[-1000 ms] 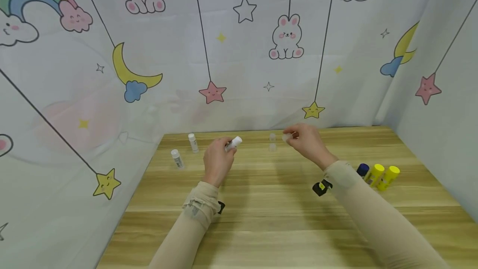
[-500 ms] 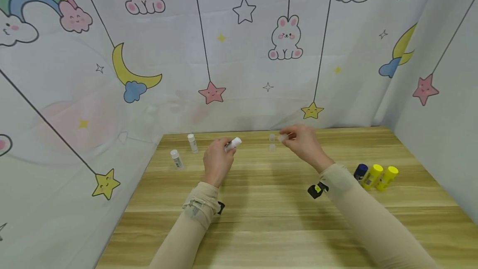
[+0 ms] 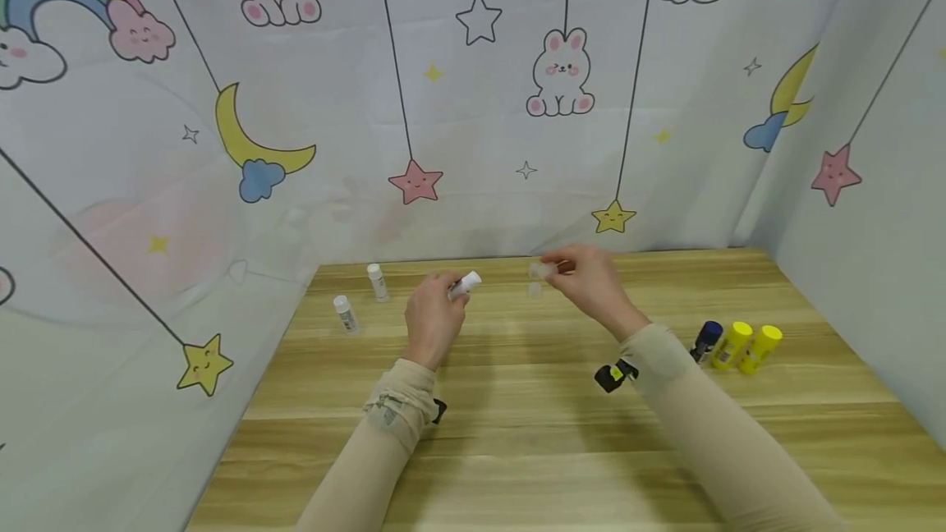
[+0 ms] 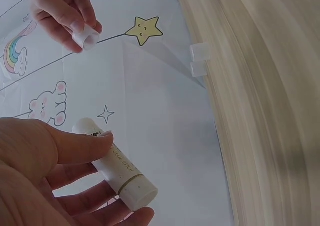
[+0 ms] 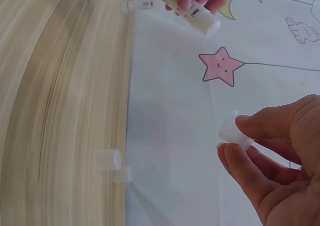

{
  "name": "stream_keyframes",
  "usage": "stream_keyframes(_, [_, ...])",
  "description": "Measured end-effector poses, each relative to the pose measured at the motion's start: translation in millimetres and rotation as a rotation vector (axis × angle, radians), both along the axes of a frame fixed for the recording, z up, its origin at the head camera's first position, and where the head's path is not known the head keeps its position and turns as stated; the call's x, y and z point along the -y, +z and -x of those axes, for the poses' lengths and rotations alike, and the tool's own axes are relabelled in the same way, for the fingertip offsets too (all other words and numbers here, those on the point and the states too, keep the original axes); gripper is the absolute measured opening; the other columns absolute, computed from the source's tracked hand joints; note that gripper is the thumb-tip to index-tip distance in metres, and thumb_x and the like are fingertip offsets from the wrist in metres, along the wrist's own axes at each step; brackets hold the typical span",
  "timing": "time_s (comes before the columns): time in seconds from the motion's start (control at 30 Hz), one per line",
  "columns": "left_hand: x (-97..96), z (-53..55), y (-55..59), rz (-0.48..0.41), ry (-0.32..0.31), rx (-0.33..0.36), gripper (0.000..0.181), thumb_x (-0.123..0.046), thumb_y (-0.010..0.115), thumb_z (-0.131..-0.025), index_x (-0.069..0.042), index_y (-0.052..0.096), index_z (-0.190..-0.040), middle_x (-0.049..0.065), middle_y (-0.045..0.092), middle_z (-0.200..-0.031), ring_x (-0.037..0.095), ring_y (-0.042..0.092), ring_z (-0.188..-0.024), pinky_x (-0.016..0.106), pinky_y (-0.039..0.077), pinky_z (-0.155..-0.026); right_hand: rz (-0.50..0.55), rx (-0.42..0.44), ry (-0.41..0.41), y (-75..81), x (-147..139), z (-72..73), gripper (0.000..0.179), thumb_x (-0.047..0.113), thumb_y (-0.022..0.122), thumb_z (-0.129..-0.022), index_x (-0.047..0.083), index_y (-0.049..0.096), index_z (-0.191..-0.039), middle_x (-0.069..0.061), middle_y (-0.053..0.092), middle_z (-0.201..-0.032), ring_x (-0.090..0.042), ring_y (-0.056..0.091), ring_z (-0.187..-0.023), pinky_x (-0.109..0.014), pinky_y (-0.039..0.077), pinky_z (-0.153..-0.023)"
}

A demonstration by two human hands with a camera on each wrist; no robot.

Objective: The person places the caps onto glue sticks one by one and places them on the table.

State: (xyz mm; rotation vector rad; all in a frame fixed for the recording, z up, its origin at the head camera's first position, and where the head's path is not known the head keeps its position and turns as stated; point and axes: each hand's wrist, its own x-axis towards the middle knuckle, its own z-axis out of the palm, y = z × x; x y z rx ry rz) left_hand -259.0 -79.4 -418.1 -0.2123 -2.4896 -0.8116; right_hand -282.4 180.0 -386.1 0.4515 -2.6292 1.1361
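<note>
My left hand (image 3: 434,314) grips a white glue stick (image 4: 117,166), thumb on one side and fingers curled round the other; "GLUE STICK" reads along its barrel. Between thumb and fingertips, my right hand (image 3: 591,282) pinches a small translucent white cap (image 5: 234,131), held up off the table with its hollow end showing in the left wrist view. Two similar caps, a nearer one (image 5: 108,159) and a farther one (image 5: 123,174), stand on the table by its back edge. In the head view the pinched cap overlaps the farther one.
Two more white glue sticks, a front one (image 3: 346,314) and a back one (image 3: 378,282), stand at the table's left. At the right stand a dark blue tube (image 3: 708,339) and two yellow tubes (image 3: 732,345). A patterned curtain (image 3: 473,130) hangs behind the wooden table (image 3: 510,450).
My right hand has moved left with the cap, closer to the left hand and in front of the standing caps. The left hand holds the glue stick nearly in place.
</note>
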Motion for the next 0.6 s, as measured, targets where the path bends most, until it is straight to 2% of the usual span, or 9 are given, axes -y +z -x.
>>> stream_keyframes(0.37, [-6.2, -4.8, -0.7, 0.026, -0.024, -0.016, 0.028, -0.014, 0.080, -0.088, -0.010, 0.076, -0.115, 0.012, 0.070, -0.101, 0.031, 0.068, -0.084, 0.046, 0.056, -0.070, 0.009, -0.028, 0.010, 2.5, 7, -0.9, 0.027, 0.014, 0.076, -0.092, 0.013, 0.075, -0.119, -0.005, 0.071, -0.116, -0.022, 0.069, -0.099, -0.043, 0.058, -0.078])
stream_keyframes(0.6, [-12.2, -5.3, -4.7, 0.051, -0.033, -0.021, 0.028, -0.014, 0.081, -0.087, -0.011, 0.076, -0.114, 0.012, 0.069, -0.099, 0.029, 0.068, -0.079, 0.045, 0.057, -0.067, 0.028, -0.007, 0.017, 5.3, 10, -2.6, 0.026, 0.015, 0.076, -0.092, 0.017, 0.075, -0.118, -0.003, 0.071, -0.116, -0.021, 0.069, -0.100, -0.042, 0.058, -0.080])
